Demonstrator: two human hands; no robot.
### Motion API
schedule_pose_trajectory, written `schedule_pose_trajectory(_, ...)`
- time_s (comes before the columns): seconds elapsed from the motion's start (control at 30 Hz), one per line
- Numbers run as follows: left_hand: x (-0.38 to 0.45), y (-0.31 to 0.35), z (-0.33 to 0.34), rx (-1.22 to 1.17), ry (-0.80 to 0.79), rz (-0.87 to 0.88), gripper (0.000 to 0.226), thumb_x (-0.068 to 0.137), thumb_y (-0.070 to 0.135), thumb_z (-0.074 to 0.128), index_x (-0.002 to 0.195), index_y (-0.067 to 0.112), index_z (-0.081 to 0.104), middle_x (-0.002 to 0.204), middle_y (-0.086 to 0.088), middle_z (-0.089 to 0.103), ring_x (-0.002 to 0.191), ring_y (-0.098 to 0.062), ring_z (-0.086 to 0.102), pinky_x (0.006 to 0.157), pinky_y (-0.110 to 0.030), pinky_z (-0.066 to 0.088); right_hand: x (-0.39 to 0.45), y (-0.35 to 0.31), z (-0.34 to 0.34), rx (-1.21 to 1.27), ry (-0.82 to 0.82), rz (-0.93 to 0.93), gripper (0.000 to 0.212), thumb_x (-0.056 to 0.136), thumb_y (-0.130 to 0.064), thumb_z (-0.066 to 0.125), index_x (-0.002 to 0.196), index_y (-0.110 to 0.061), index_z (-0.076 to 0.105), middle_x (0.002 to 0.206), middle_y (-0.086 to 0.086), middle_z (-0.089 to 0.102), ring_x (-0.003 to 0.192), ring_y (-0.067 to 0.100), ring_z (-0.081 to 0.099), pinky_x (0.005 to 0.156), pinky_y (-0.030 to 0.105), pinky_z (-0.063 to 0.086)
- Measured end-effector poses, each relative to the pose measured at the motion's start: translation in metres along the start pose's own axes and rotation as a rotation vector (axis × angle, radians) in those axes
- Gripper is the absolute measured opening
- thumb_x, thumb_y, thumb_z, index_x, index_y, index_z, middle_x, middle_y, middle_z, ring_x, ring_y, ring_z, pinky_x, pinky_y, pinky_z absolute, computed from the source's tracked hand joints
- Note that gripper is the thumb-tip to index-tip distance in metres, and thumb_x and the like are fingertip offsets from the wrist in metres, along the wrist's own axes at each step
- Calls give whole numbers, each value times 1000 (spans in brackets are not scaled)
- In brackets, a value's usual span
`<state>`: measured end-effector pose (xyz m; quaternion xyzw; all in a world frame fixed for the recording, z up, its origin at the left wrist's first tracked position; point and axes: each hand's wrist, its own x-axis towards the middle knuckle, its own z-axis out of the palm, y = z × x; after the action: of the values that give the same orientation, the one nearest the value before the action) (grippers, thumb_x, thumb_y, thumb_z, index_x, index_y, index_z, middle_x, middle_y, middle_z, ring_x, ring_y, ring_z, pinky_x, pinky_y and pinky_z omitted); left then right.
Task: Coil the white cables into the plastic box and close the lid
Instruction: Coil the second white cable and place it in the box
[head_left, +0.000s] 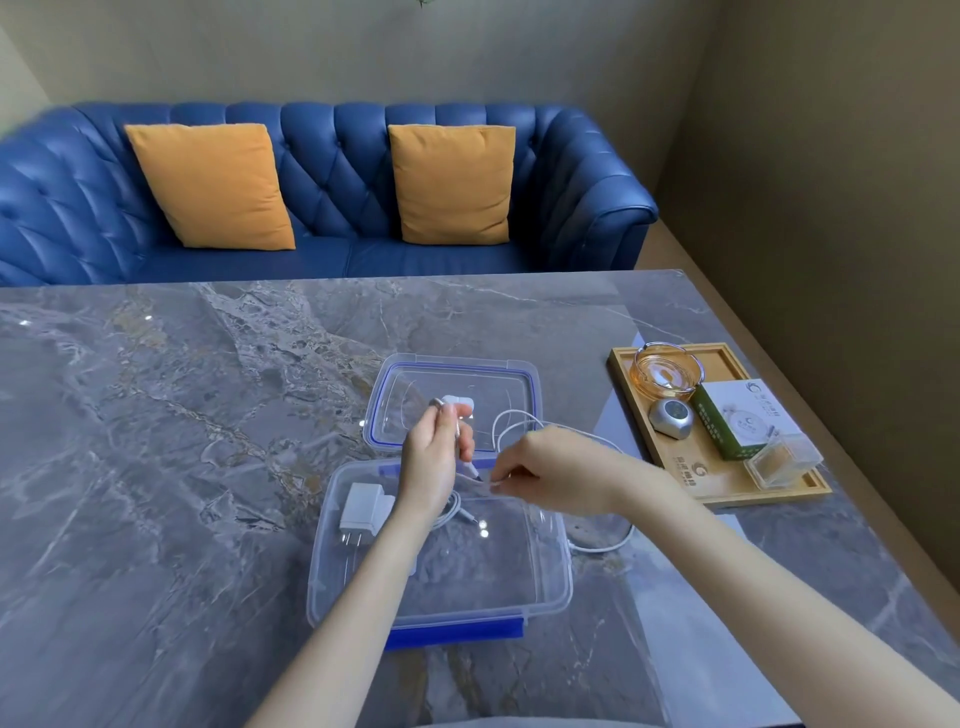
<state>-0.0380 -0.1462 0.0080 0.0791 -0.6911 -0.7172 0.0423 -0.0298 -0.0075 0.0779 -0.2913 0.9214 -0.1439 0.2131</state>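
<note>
Cable loops white over the lid beyond the box, then trails right and down onto the table, curving back beside the box's right wall. Its loose run has no single heading; the longest stretch lies roughly far-to-near along the box's right side.

Left hand is raised over the far rim of the box, fingers curled round a small bundle of cable with a white plug end showing at the top. Right hand pinches a strand close beside it, thumb and fingertips closed narrowly on the cable.

The step in hand looks like winding the slack into a coil. To do it well, the left hand should keep the bundle steady while the right feeds even loops of one size, drawing slack in gently so the trailing length does not snag on the lid's edge or kink. The coil should be small enough to lie flat beside the charger already in the box, its prongs pointing toward the near side. The lid lies open, flat, beyond the box.
</note>
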Motion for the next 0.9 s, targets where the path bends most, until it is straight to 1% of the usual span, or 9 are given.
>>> schedule_pose_trajectory(0.07,-8,-4,0,93,-75,0,32,99,21,31,80,12,55,53,0,45,49,-15,43,54,-30,44,0,3,-9,-123,105,-11,22,89,-22,50,95,-13,69,93,12,70,83,32,56,75,36,47)
schedule_pose_trajectory(0.2,-17,-7,3,196,-306,-69,42,99,24,31,64,19,54,41,1,44,40,-19,39,48,-29,36,2,11,-15,-172,362,-120,23,84,-33,58,79,-14,70,79,7,68,81,28,59,63,36,46)
schedule_pose_trajectory(0.33,-19,8,2,-197,-464,-309,58,97,40,20,65,5,53,42,-1,34,28,-4,23,33,-15,21,5,24,-6,2,561,-131,37,72,-48,61,64,-13,67,58,2,61,58,23,55,53,32,42)
schedule_pose_trajectory(0.43,-20,15,1,-409,-470,-415,63,95,45,18,54,8,49,29,9,25,25,-3,18,35,-17,13,8,28,7,274,632,-75,37,75,-48,63,65,-12,67,49,-1,51,49,17,39,51,30,38)
schedule_pose_trajectory(0.53,-21,17,3,-591,-418,-484,63,94,44,24,43,16,47,26,10,24,23,-3,20,34,-18,16,9,27,18,396,655,-44,28,83,-40,60,75,-15,70,55,10,60,55,29,47,56,33,42)
schedule_pose_trajectory(0.6,-22,17,4,-690,-389,-541,62,95,42,26,40,18,43,25,10,24,22,-3,22,32,-18,18,9,25,24,375,668,-33,26,87,-38,56,82,-16,68,61,10,64,57,28,53,60,37,46)
schedule_pose_trajectory(0.73,-24,23,4,-780,-409,-645,61,95,38,29,39,18,38,26,8,26,22,-4,27,29,-16,24,11,19,39,273,633,32,38,92,-44,33,95,-12,53,70,8,65,66,29,56,64,40,44)
schedule_pose_trajectory(0.83,-22,25,2,-771,-423,-703,61,94,38,31,37,18,37,26,8,27,22,-4,29,28,-15,27,7,15,45,450,530,49,36,98,-35,32,78,-11,48,61,3,47,60,20,42,64,37,38)
schedule_pose_trajectory(0.9,-20,25,2,-730,-405,-719,63,95,38,32,36,18,38,26,8,27,23,-3,30,29,-14,28,5,13,49,498,516,54,36,97,-32,38,73,-7,48,61,6,46,59,17,38,61,34,33)
